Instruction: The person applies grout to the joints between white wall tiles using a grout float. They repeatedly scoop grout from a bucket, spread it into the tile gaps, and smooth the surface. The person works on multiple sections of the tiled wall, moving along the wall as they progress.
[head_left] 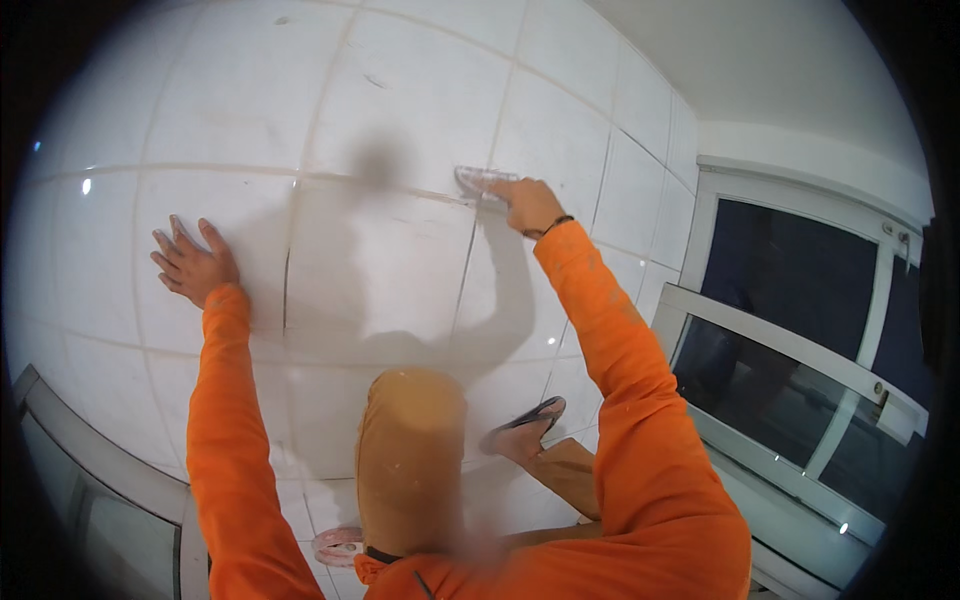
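My left hand lies flat on the white floor tiles at the left, fingers spread, holding nothing. Farther out and to the right, my right hand grips a small flat whitish scraper. Its edge rests on the tiles where two joints meet, with my index finger stretched along it. Some joints look filled with a pale beige material, while others show as dark lines. Thin dark marks and smears lie on several tiles around the scraper. How the other fingers wrap the tool is partly hidden.
At the right stands a white-framed glass door with dark panes, beside a white wall. Another framed glass panel is at the lower left. My bent knee and sandaled foot are near, by a pink ring-shaped thing.
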